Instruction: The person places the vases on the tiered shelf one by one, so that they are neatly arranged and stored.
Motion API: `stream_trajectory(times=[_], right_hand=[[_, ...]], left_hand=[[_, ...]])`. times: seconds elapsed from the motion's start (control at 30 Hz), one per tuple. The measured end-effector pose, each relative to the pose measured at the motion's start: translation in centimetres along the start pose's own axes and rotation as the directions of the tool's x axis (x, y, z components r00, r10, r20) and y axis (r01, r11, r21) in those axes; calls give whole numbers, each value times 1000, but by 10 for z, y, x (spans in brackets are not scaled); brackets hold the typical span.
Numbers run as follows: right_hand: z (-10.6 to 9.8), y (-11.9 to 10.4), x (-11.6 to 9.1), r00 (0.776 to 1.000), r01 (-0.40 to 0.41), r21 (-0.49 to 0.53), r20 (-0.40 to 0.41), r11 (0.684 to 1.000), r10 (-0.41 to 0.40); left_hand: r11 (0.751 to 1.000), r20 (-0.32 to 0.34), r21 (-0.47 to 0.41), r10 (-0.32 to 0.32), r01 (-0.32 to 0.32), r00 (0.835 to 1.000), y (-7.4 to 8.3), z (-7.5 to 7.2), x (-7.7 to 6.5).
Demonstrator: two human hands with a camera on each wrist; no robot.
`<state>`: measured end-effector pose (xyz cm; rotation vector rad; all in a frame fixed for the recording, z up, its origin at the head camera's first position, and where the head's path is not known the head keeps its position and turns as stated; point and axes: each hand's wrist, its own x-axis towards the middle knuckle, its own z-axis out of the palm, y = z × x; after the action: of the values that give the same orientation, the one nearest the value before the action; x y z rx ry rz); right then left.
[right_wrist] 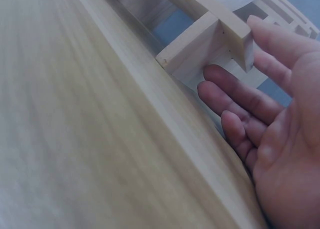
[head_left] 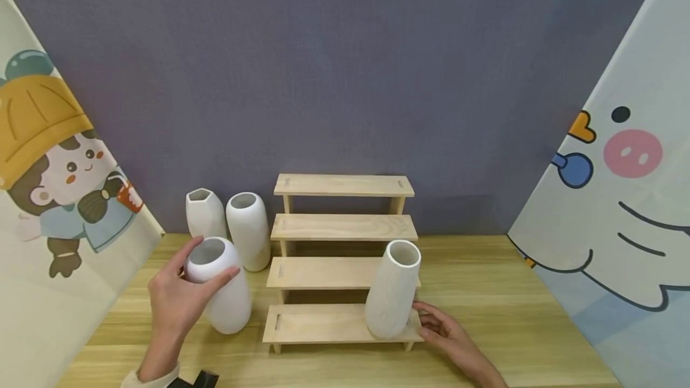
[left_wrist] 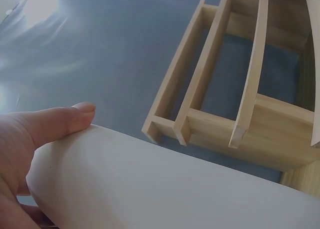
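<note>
In the head view my left hand (head_left: 180, 298) grips a smooth white vase (head_left: 229, 304) by its upper part, thumb and fingers spread about the round mouth. The left wrist view shows the thumb along the vase's side (left_wrist: 150, 179). A tall tapered white vase (head_left: 393, 292) stands on the right part of the lowest step of a four-step wooden display stand (head_left: 318, 323). My right hand (head_left: 444, 334) is at that step's right end, fingertips at the plank's corner (right_wrist: 242, 44). Its other fingers (right_wrist: 240, 101) curve loosely below the plank and hold nothing.
Behind the left hand stand a white vase with an angular mouth (head_left: 205, 214) and a rounded white vase (head_left: 248, 232). The stand and vases are on a wood-grain table (head_left: 474, 280). A dark grey backdrop (head_left: 345, 76) rises behind, with cartoon-printed panels on both sides.
</note>
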<state>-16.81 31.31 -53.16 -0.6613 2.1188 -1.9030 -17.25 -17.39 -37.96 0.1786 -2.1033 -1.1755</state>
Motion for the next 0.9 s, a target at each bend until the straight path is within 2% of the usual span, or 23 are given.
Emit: stream_trajectory(times=[0.23, 0.53, 0.9], right_hand=[[1, 1, -1, 1000, -3, -6, -10, 1000, 3], [1, 0, 0, 1000, -3, -16, -7, 1000, 3], [1, 0, 0, 1000, 4, -27, -11, 1000, -4]], left_hand=[[998, 28, 16, -54, 54, 998, 3, -8, -5], [991, 94, 35, -131, 129, 987, 11, -17, -9], [988, 81, 7, -155, 155, 985, 34, -28, -17]])
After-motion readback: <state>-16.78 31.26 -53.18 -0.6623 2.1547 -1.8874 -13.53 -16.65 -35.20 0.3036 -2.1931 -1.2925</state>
